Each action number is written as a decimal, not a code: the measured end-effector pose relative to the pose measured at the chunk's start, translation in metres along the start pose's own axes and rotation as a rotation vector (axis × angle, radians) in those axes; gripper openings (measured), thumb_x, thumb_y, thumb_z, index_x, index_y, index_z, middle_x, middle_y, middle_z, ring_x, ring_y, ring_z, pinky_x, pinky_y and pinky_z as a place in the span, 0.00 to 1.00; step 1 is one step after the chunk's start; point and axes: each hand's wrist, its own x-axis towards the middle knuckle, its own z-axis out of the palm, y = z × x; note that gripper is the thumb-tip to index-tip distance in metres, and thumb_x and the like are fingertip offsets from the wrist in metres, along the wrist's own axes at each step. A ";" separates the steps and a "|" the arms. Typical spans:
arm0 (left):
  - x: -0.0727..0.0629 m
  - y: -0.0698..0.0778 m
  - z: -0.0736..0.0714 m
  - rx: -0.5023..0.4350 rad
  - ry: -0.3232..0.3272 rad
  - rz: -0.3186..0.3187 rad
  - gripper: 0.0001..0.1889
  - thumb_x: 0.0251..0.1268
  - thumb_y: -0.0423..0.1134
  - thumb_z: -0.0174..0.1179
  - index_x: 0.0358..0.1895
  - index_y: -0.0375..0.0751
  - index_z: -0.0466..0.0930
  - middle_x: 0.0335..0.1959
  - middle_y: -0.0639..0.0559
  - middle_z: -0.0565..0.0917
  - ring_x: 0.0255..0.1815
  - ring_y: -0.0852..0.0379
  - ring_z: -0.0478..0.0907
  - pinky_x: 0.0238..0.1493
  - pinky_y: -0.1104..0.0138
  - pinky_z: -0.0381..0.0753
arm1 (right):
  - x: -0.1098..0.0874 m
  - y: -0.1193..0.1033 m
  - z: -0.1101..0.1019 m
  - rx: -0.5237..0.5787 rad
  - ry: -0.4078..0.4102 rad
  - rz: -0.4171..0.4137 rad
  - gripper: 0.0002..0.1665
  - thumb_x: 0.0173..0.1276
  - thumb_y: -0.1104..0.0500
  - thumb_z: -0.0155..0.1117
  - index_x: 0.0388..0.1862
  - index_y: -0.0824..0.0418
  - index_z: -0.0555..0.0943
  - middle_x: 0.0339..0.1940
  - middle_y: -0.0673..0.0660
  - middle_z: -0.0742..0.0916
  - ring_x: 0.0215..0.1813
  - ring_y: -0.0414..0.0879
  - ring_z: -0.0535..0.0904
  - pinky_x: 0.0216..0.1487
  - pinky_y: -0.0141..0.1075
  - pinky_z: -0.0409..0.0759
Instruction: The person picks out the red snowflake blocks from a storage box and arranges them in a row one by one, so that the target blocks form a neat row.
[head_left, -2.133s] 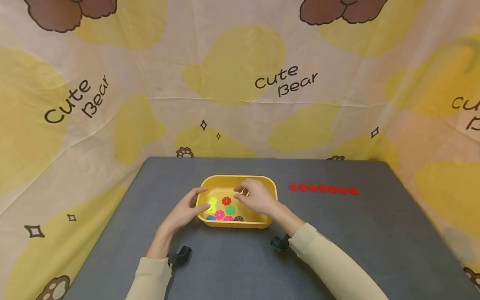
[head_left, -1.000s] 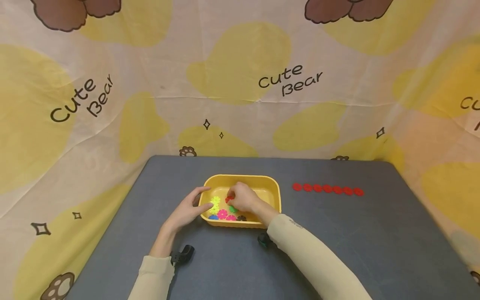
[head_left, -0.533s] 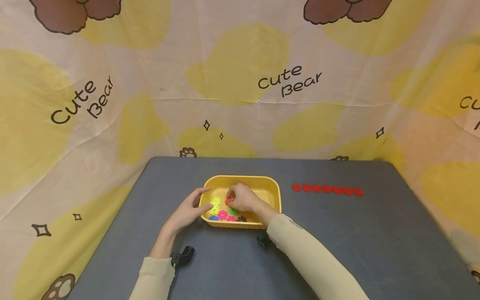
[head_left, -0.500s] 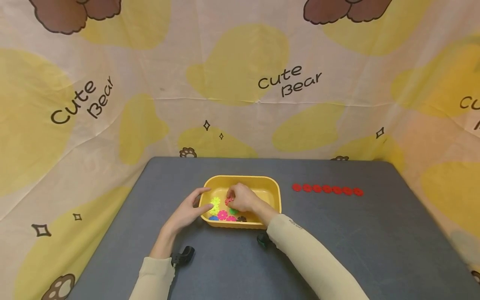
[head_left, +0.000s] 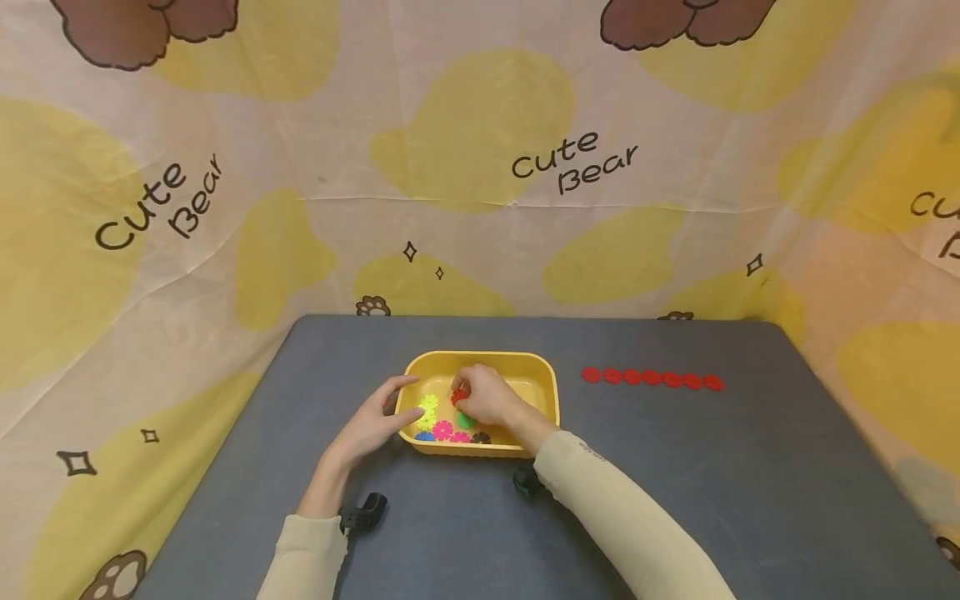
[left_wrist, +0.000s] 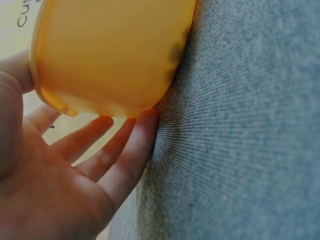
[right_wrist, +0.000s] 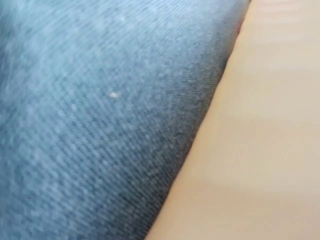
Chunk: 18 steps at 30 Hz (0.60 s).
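Note:
In the head view a yellow plastic bin [head_left: 517,358] stands on the table with several notched plastic discs inside. My left hand [head_left: 367,429] holds the bin's left end; the left wrist view shows the fingers [left_wrist: 125,165] against its outer wall and the thumb over the rim. My right hand [head_left: 487,396] reaches into the bin and pinches a red notched disc [head_left: 459,397] between thumb and fingertips. Close below the hand lies a green disc [head_left: 465,420]. Yellow discs [head_left: 427,408], pink discs [head_left: 443,430], a blue one [head_left: 425,436] and a dark one [head_left: 480,437] lie nearby.
Several red discs [head_left: 652,377] form a straight row on the grey table [head_left: 637,500], right of the bin. A patterned cloth [head_left: 465,125] hangs behind and at both sides. The right wrist view shows grey fabric [right_wrist: 100,125] and the bin's pale wall [right_wrist: 260,150].
My right hand has lowered leftward into the bin and taken hold of the red disc, which is now tipped up a little. My left hand has stayed at the bin's left end.

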 end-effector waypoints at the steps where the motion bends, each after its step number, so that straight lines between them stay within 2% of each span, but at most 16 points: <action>1: 0.000 0.001 0.000 0.000 -0.002 0.001 0.34 0.68 0.52 0.67 0.74 0.53 0.65 0.79 0.44 0.60 0.78 0.34 0.57 0.71 0.38 0.63 | -0.001 0.000 -0.001 0.002 0.006 -0.001 0.12 0.63 0.63 0.73 0.46 0.61 0.85 0.38 0.52 0.82 0.41 0.46 0.76 0.46 0.38 0.79; 10: -0.001 0.001 -0.001 -0.009 -0.007 0.002 0.34 0.68 0.52 0.67 0.74 0.52 0.65 0.79 0.44 0.60 0.78 0.35 0.57 0.71 0.39 0.63 | -0.010 -0.008 -0.015 -0.006 0.004 -0.080 0.13 0.63 0.64 0.74 0.47 0.63 0.87 0.39 0.51 0.85 0.42 0.44 0.78 0.48 0.37 0.80; 15: 0.000 0.000 0.000 -0.002 -0.011 0.016 0.35 0.68 0.53 0.67 0.75 0.51 0.65 0.78 0.43 0.61 0.77 0.35 0.59 0.71 0.39 0.63 | -0.026 -0.012 -0.034 -0.022 0.002 -0.164 0.12 0.62 0.66 0.74 0.44 0.64 0.86 0.37 0.53 0.85 0.41 0.46 0.79 0.47 0.38 0.80; 18: 0.000 0.001 0.000 0.005 -0.014 0.019 0.36 0.68 0.53 0.67 0.75 0.50 0.64 0.79 0.43 0.60 0.78 0.34 0.57 0.71 0.38 0.62 | -0.037 -0.010 -0.045 0.010 0.006 -0.187 0.11 0.63 0.66 0.74 0.45 0.64 0.86 0.37 0.52 0.85 0.40 0.45 0.80 0.45 0.37 0.80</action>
